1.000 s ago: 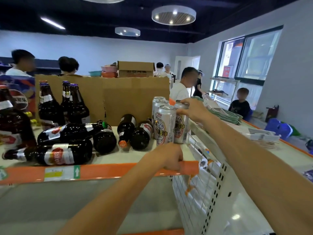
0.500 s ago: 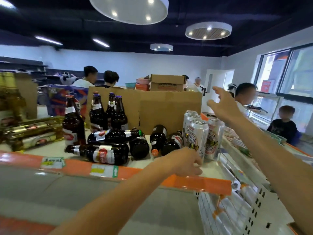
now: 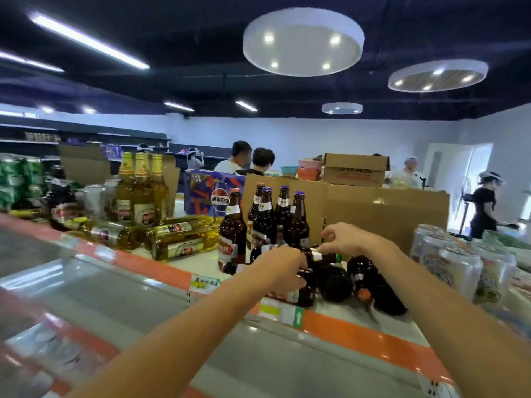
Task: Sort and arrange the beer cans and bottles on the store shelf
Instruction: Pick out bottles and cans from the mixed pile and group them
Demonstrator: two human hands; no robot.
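While the left hand (image 3: pixel 283 271) wraps its curled fingers round a brown bottle (image 3: pixel 304 294) lying along the front of the shelf (image 3: pixel 201 262), the right hand (image 3: pixel 344 239) hangs just above the neck of a green-capped bottle (image 3: pixel 329 257) that lies across the heap. The right fingers are half curled, with thumb and forefinger drawn close together. Through the blur I cannot tell whether they pinch the neck or only hover over it.

Beside these, more lying bottles (image 3: pixel 363 278) point their caps toward the orange price strip (image 3: pixel 373 338). A cluster of standing bottles (image 3: pixel 275 219) is upright just behind the hands. The cans (image 3: pixel 459 265) stand grouped at the right, in front of the cardboard divider (image 3: pixel 373 214).

The risk, as I judge it, sits in the heap. Round glass resting against round glass rolls readily, so lifting the brown bottle could free its neighbours. Those near the price strip seem to have little to stop them going over the front edge. The left forearm also passes close to the nearest upright bottle (image 3: pixel 232 234), and a swing of the wrist while raising the load may knock it into the others. Glass strikes glass hard, so setting a bottle among the standing bottles calls for a slow, straight-down approach.
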